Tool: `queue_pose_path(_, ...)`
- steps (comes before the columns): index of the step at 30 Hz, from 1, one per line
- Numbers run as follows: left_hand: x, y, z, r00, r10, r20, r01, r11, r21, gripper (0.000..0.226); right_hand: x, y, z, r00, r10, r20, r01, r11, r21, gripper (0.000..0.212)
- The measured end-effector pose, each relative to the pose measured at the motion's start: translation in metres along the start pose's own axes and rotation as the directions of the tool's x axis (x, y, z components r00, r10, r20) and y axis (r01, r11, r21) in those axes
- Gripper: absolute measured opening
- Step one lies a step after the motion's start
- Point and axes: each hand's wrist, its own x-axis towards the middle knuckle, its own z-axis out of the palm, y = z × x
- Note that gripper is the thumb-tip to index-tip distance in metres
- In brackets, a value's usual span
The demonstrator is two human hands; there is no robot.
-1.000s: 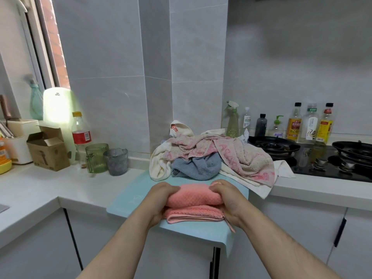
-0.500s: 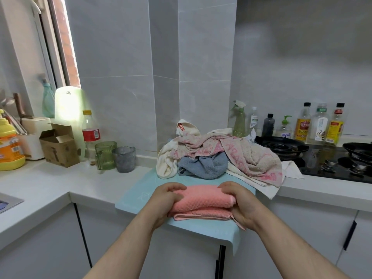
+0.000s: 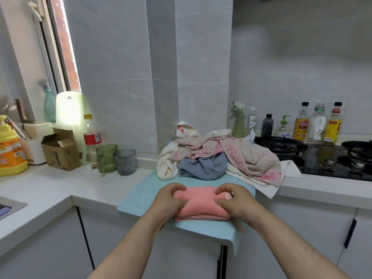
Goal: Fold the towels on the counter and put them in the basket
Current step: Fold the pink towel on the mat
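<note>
A pale blue mat (image 3: 138, 191) lies on the white worktop (image 3: 50, 190), its front edge hanging over. To its left stand a grey cup (image 3: 125, 162), a green glass (image 3: 106, 158), a cardboard box (image 3: 60, 153) and a yellow bottle (image 3: 10, 152); a heap of towels (image 3: 221, 156) rests at the mat's back.

Pink towel (image 3: 201, 203) ends hidden under left hand (image 3: 171, 200), right hand (image 3: 234, 201); sink (image 3: 8, 207) cropped.

Pink waffle-textured towel (image 3: 201, 204) on pale blue mat (image 3: 138, 190). Behind: grey-blue towel (image 3: 203, 168), cream towel (image 3: 165, 164), beige towel with pink pattern (image 3: 251, 158). White table (image 3: 50, 184); green glass (image 3: 106, 158).
</note>
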Motion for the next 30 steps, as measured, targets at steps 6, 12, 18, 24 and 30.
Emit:
queue_pose_path(6,0.000,-0.002,-0.008,1.000,0.020,0.009,-0.022,0.955,0.294,0.071,-0.011,0.009,-0.005,0.998,0.058,0.016,-0.057,0.998,-0.021,0.046)
queue_pose_path(12,-0.010,0.001,-0.015,0.988,0.048,0.144,-0.061,0.995,0.084,0.048,-0.022,0.014,-0.003,0.994,0.088,0.067,-0.091,0.995,0.040,0.058)
queue_pose_path(18,0.008,0.002,-0.012,0.994,0.105,0.011,-0.090,0.896,-0.436,0.061,-0.004,0.000,0.000,0.995,-0.078,-0.065,0.085,0.989,0.119,0.061)
queue_pose_path(24,0.030,-0.019,-0.007,0.994,0.097,-0.056,-0.111,0.904,-0.413,0.031,0.024,0.010,0.023,0.996,-0.032,-0.079,0.063,0.904,0.423,0.039)
queue_pose_path(30,0.033,-0.025,-0.005,0.998,0.070,0.001,-0.064,0.918,-0.391,0.017,0.024,0.015,0.028,0.998,-0.022,-0.061,0.047,0.898,0.438,0.016)
